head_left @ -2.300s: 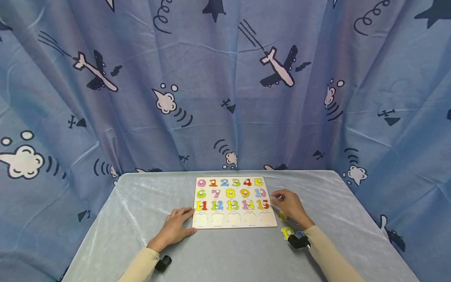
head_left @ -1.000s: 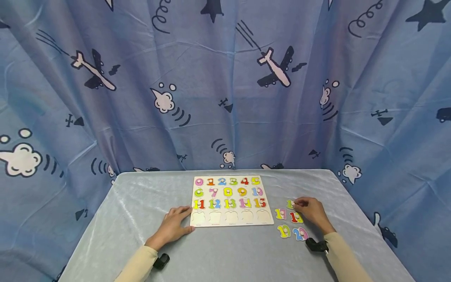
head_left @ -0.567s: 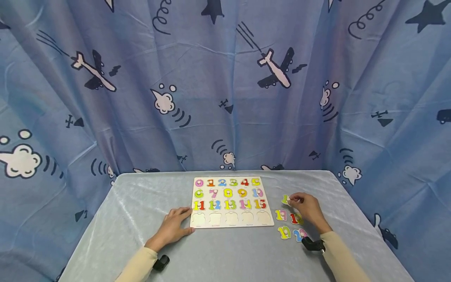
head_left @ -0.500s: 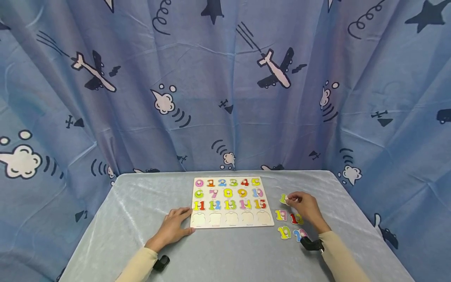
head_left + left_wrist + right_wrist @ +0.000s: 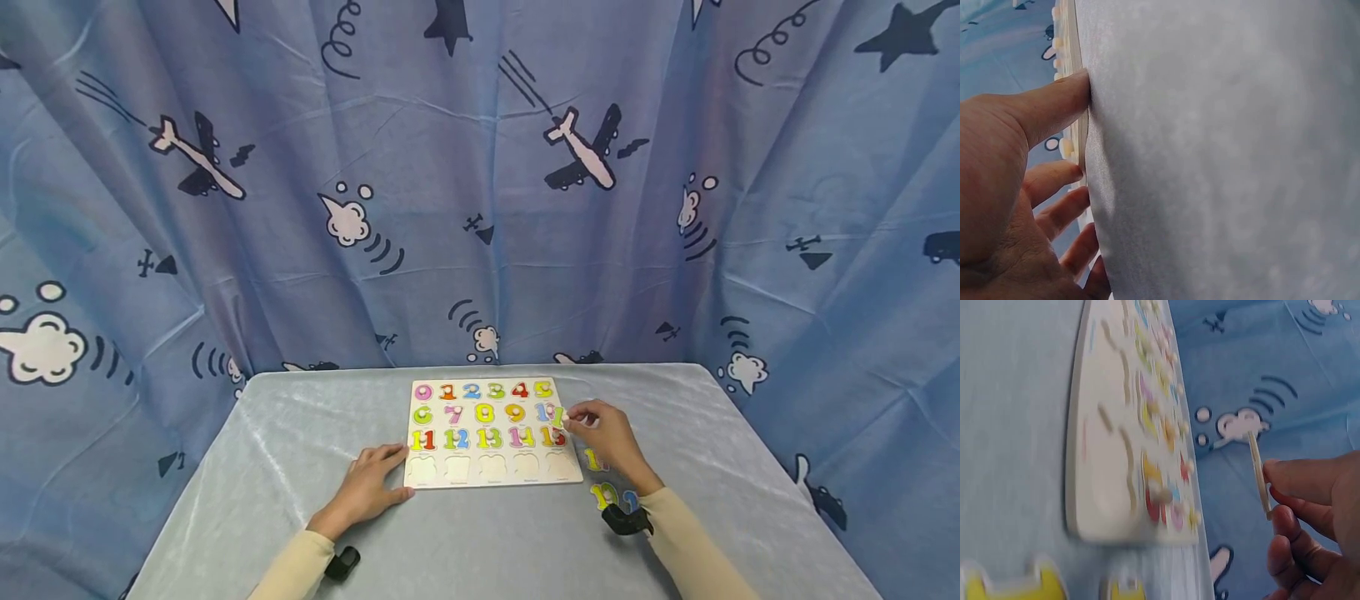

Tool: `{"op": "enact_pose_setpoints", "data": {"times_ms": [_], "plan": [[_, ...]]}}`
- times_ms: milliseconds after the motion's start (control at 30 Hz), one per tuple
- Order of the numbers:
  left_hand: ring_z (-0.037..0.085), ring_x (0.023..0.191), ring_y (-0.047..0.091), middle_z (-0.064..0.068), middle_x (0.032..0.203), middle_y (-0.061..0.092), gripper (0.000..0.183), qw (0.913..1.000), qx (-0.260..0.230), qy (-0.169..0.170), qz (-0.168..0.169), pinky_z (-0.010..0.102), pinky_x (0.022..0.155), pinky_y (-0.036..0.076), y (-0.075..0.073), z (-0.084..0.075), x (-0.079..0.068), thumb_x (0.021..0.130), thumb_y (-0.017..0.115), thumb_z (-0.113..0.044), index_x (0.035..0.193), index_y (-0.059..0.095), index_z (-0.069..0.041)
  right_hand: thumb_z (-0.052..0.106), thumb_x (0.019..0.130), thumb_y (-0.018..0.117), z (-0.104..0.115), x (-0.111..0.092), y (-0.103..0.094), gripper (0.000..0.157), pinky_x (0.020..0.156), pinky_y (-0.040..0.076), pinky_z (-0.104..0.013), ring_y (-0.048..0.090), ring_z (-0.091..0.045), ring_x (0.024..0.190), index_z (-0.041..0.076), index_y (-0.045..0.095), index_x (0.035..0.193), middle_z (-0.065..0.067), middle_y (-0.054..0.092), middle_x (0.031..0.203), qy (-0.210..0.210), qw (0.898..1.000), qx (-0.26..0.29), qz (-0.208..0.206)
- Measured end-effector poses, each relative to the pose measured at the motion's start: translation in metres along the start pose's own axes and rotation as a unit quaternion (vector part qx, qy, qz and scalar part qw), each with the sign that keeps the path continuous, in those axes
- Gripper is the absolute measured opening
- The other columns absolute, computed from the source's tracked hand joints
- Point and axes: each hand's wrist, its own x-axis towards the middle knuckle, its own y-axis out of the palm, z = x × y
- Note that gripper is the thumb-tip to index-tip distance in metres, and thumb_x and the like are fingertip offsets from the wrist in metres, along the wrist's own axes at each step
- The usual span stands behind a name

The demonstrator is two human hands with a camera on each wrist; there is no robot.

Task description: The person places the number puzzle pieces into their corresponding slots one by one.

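Observation:
A wooden number puzzle board (image 5: 480,482) lies flat at mid-table, its upper three rows filled with coloured knobbed numbers 0 to 15. Five recesses in the bottom row hold no pieces. My left hand (image 5: 367,483) rests at the board's left side, thumb by the near corner; in the left wrist view the fingertips (image 5: 1072,172) touch the board's edge. My right hand (image 5: 609,435) pinches a green number piece (image 5: 559,417) over the board's right edge, overlapping the 10. The right wrist view shows this piece (image 5: 1259,475) edge-on, raised above the board (image 5: 1104,481).
Loose number pieces lie right of the board: a 17 (image 5: 595,459), a yellow-green 19 (image 5: 604,497) and a blue one (image 5: 631,500), partly hidden by my right arm and its black wrist camera (image 5: 627,520). A patterned blue curtain (image 5: 480,183) hangs behind the table.
My right hand picked the green piece up from among the loose pieces and carried it left to the board's right edge. My left hand stays put at the board.

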Motion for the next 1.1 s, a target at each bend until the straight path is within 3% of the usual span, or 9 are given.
{"op": "enact_pose_setpoints", "data": {"times_ms": [633,1100], "plan": [[0.03,0.124,0.045,0.008,0.144,0.053,0.068,1.0,-0.001,0.005,-0.001,0.048,0.095,0.035,-0.001,0.001,-0.002,0.081,0.08,-0.032,0.139,0.056,-0.008,0.012,0.077,0.082,0.051,-0.015,0.063,0.01,0.068,0.043,-0.023,0.052,-0.006,0.073,0.017,0.074,0.081,0.007,0.065,0.079,-0.068,0.996,0.05,0.039],[0.03,0.124,0.046,0.009,0.144,0.053,0.067,1.0,-0.003,0.003,-0.004,0.047,0.096,0.035,-0.002,-0.002,-0.001,0.081,0.08,-0.03,0.139,0.056,-0.006,0.017,0.081,0.079,0.085,-0.027,0.097,0.008,0.069,0.04,-0.023,0.051,-0.007,0.077,0.02,0.073,0.086,0.01,0.064,0.083,-0.097,0.987,0.064,0.112]]}}
